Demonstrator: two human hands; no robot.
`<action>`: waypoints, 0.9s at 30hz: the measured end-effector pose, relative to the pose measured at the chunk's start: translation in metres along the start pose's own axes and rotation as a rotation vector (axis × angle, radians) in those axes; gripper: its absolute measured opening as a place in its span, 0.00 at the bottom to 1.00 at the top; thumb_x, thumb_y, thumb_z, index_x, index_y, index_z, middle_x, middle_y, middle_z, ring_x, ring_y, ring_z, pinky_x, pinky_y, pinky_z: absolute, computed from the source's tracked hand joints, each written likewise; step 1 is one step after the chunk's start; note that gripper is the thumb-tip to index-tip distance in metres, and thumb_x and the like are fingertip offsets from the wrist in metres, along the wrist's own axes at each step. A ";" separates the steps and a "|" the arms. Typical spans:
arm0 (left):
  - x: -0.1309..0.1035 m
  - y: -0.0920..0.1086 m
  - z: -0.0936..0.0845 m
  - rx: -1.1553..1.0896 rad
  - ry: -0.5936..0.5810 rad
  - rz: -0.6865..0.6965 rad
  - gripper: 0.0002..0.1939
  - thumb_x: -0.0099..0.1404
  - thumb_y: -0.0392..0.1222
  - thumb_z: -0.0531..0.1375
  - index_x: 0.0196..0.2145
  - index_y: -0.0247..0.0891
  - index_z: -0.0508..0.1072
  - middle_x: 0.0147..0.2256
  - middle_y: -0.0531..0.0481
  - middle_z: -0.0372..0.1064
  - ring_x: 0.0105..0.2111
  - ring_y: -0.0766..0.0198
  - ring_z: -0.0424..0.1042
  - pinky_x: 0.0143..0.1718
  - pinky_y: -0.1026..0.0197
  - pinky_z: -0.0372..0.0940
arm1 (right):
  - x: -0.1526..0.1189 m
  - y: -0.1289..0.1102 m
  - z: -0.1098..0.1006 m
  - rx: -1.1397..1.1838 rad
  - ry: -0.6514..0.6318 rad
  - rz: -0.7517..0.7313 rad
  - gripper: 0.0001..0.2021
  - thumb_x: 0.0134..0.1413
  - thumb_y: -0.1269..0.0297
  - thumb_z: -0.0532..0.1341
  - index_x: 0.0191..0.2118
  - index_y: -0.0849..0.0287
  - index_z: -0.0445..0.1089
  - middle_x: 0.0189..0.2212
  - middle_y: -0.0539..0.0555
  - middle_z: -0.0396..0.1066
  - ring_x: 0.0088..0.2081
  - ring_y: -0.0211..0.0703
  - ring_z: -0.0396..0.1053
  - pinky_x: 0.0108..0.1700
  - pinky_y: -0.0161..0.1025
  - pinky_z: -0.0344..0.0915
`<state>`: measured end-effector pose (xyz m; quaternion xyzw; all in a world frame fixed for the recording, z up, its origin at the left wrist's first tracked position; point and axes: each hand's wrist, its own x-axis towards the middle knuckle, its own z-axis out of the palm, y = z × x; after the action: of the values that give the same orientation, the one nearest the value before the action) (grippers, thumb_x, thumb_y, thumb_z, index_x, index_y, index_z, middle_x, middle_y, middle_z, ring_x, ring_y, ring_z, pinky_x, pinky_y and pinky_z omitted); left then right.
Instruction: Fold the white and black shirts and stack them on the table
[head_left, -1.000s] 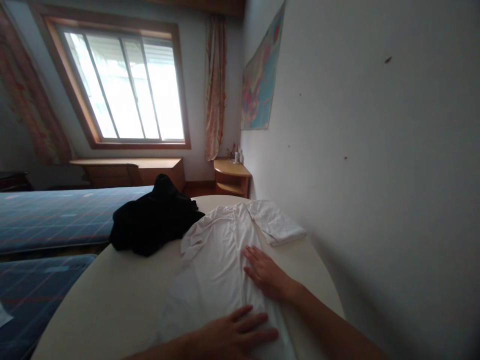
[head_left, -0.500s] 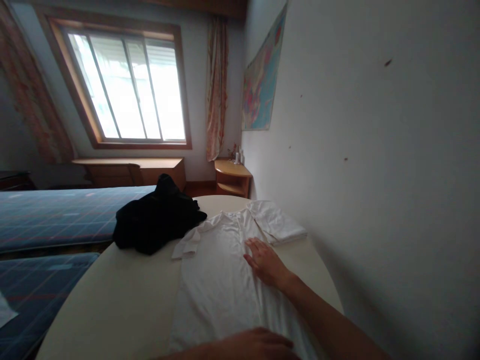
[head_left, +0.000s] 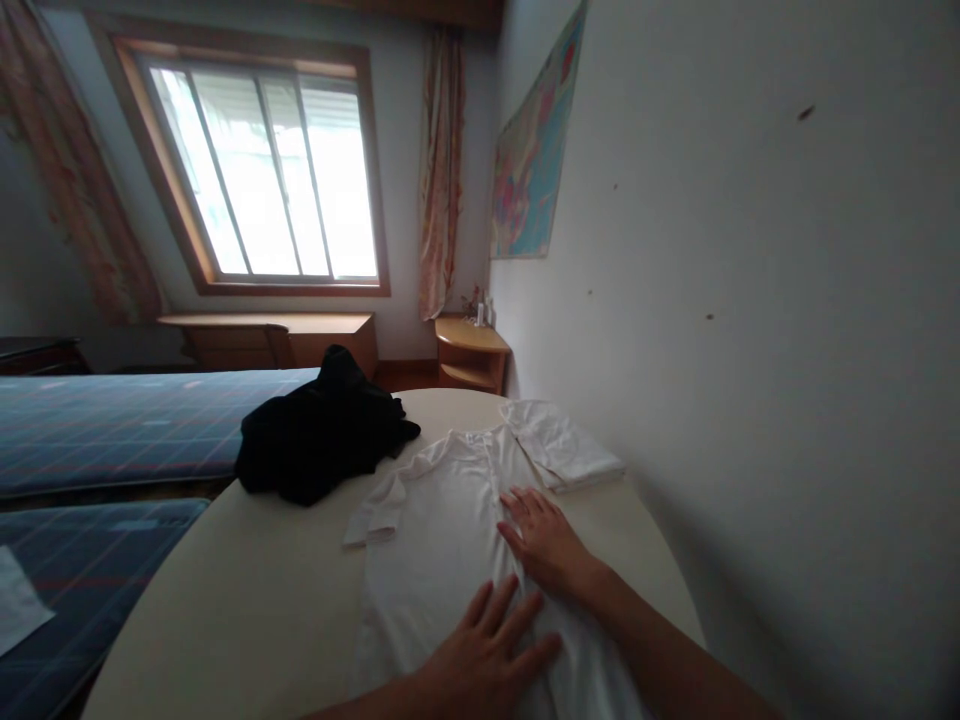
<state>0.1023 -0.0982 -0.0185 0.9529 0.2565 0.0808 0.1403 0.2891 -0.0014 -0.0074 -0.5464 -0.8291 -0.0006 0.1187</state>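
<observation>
A white short-sleeved shirt (head_left: pixel 435 540) is spread on the round cream table (head_left: pixel 225 590), its collar toward the far side. One sleeve lies out on the left; the other reaches the table's right edge. My right hand (head_left: pixel 544 540) rests flat on the shirt's middle, right of centre, with fingers stretched out. Nearer to me, my left hand (head_left: pixel 487 645) is over the lower part of the shirt, fingers spread. Neither hand grips the cloth. The shirt's bottom end runs out of view below.
A black garment (head_left: pixel 322 430) lies bunched at the table's far left. Two mattresses with blue checks (head_left: pixel 150 425) are beyond the left edge. A white wall (head_left: pixel 712 420) runs close along the right. Behind the table stands a small wooden corner shelf (head_left: pixel 472 340).
My left hand has come up from the bottom edge, farther onto the shirt, with its fingers spreading. My right hand stays on the cloth, slightly lower in view. The camera has shifted a little.
</observation>
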 end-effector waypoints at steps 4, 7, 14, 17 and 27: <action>0.002 -0.012 -0.023 0.000 0.128 -0.177 0.30 0.70 0.55 0.56 0.66 0.47 0.58 0.68 0.46 0.52 0.67 0.49 0.53 0.65 0.47 0.54 | 0.009 -0.012 -0.011 -0.068 0.042 0.070 0.20 0.69 0.51 0.50 0.53 0.58 0.71 0.53 0.61 0.71 0.55 0.54 0.65 0.58 0.49 0.57; 0.002 -0.046 -0.054 0.125 0.283 -0.463 0.24 0.67 0.43 0.59 0.60 0.44 0.67 0.66 0.45 0.56 0.65 0.48 0.56 0.64 0.45 0.54 | 0.031 -0.021 -0.015 -0.087 0.059 0.109 0.17 0.68 0.53 0.52 0.49 0.58 0.71 0.48 0.61 0.73 0.51 0.53 0.67 0.54 0.47 0.59; -0.022 -0.131 -0.088 0.373 0.453 -0.823 0.19 0.66 0.34 0.58 0.54 0.42 0.74 0.62 0.42 0.62 0.60 0.49 0.62 0.61 0.47 0.57 | 0.097 -0.038 -0.002 0.033 0.021 0.070 0.15 0.67 0.60 0.53 0.53 0.57 0.70 0.54 0.59 0.70 0.55 0.49 0.64 0.55 0.43 0.57; -0.030 -0.149 -0.087 0.358 0.482 -0.868 0.20 0.67 0.32 0.55 0.55 0.40 0.73 0.58 0.42 0.67 0.55 0.50 0.67 0.58 0.49 0.60 | 0.122 -0.043 0.006 0.070 -0.007 0.093 0.17 0.66 0.60 0.53 0.55 0.57 0.69 0.55 0.59 0.70 0.57 0.48 0.63 0.55 0.42 0.57; -0.045 -0.192 -0.087 -0.042 0.771 -1.077 0.16 0.69 0.35 0.52 0.50 0.38 0.74 0.53 0.45 0.72 0.50 0.57 0.72 0.54 0.58 0.63 | 0.180 -0.060 0.029 0.116 -0.025 0.176 0.18 0.65 0.56 0.54 0.53 0.57 0.72 0.55 0.61 0.69 0.57 0.53 0.62 0.55 0.46 0.57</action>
<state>-0.0455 0.0579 0.0003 0.5914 0.7272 0.3397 0.0777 0.1618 0.1413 0.0079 -0.6095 -0.7778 0.0644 0.1393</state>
